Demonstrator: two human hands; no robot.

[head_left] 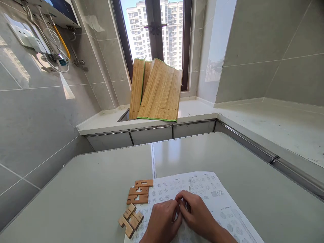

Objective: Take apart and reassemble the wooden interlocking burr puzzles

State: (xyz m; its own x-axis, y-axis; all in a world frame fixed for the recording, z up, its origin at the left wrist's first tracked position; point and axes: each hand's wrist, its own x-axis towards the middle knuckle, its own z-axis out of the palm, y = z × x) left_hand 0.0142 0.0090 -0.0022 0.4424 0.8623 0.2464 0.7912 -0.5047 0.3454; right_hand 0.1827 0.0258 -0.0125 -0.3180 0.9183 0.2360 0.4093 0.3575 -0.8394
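Above a printed paper sheet (174,185), my left hand (164,217) and my right hand (197,214) meet at the fingertips. Both are closed, the fingers curled and pressed together. Whatever they may hold between them is hidden by the fingers. Left of the hands, three flat wooden plates with cut-out slots, the nearest plate (137,199) among them, lie in a stepped row at the sheet's left edge. Closer to me sits a cluster of notched wooden puzzle pieces (131,220), lighter in colour and partly on the sheet.
The sheet lies on a pale folding table (101,189) with a seam down its middle. Beyond it runs a white counter (197,108), where a bamboo mat (160,91) leans in front of the window. Pipes and a wall unit (58,13) hang at upper left.
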